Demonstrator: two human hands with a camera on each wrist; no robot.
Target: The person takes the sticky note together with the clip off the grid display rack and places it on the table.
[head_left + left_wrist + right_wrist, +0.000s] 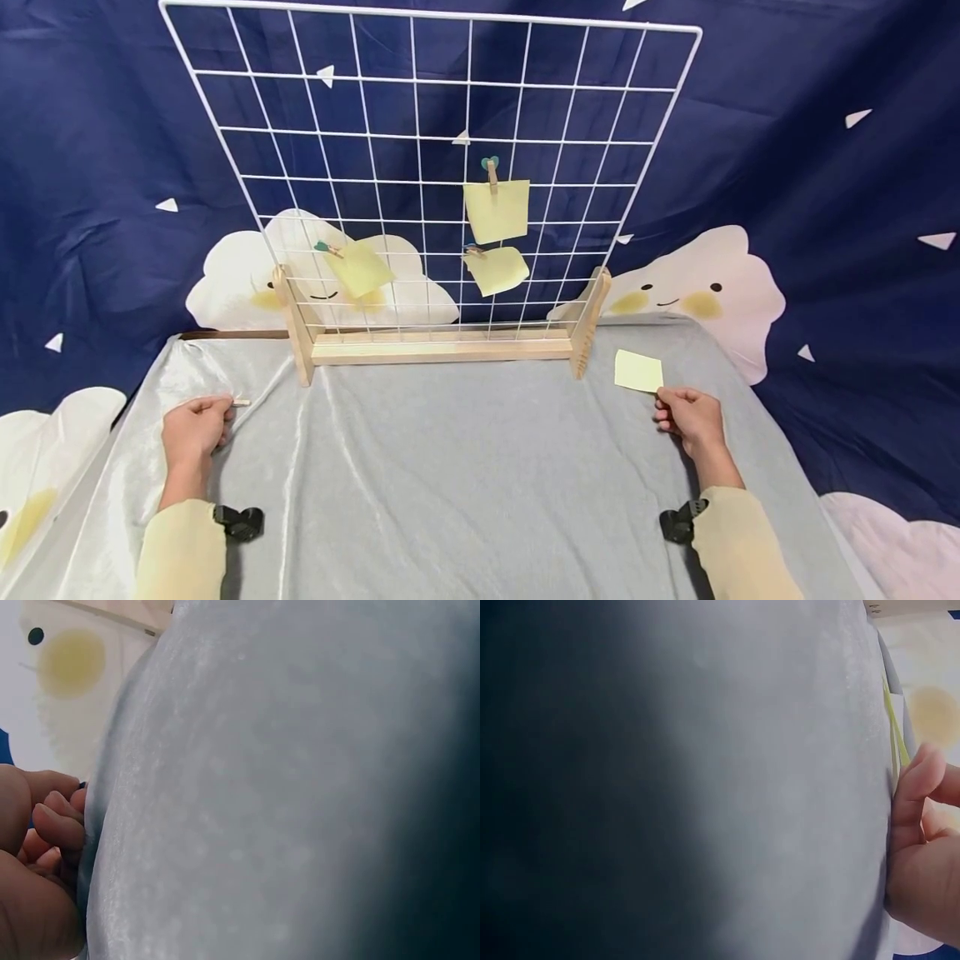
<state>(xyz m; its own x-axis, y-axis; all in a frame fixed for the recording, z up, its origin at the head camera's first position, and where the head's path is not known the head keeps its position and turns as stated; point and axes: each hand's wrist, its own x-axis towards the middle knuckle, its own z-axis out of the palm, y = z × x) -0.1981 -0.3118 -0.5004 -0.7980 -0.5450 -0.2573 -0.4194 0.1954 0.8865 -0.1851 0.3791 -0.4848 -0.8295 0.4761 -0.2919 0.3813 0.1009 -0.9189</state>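
In the head view my left hand (pixel 197 429) pinches a small wooden clothespin (pixel 242 402) over the left of the cloth; in the left wrist view the curled fingers (pixel 60 829) show, but the pin is hidden. At the right, my right hand (pixel 692 418) pinches the lower right corner of a yellow sticky note (pixel 637 371) between thumb and finger. The right wrist view shows that note (pixel 897 727) edge-on beside the thumb. A white wire grid (pixel 442 137) carries three more notes: an upper one (pixel 498 211), a lower one (pixel 498 271) and a left one (pixel 360 268), each under a clothespin.
The grid stands upright in a wooden base (pixel 442 347) at the back of a table under grey cloth (pixel 465 467). Behind hangs a dark blue curtain (pixel 810 183) with smiling clouds. A black wrist camera (pixel 238 523) sits on each sleeve.
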